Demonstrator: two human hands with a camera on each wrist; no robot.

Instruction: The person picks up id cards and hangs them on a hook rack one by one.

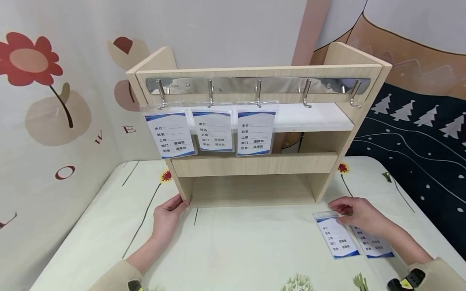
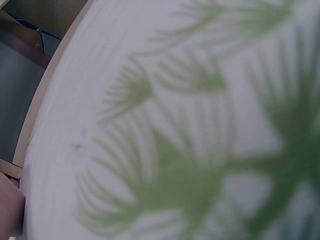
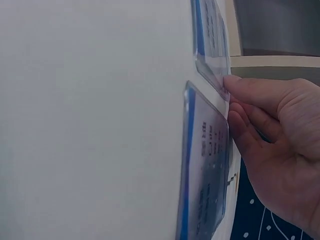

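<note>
A pale wooden shelf (image 1: 255,164) stands on the table, with a metal hook rail (image 1: 233,85) across its upper front. Three clear-sleeved name badges (image 1: 253,133) hang from the left hooks; the two right hooks carry nothing. With thumb and fingers, my left hand (image 1: 167,216) holds the shelf's lower left corner. Two more badges lie side by side at the right. My right hand (image 1: 362,216) pinches the top edge of the left one, a badge (image 1: 336,238), and partly covers the other badge (image 1: 373,242). In the right wrist view, thumb and fingertips meet at the badge's edge.
A white cloth (image 1: 233,246) with printed flowers covers the table. Behind hangs a pale curtain (image 1: 225,32) with flower prints, and at the right a dark cloth (image 1: 411,133) with white trees. A white board (image 1: 313,117) lies inside the shelf behind the hooks.
</note>
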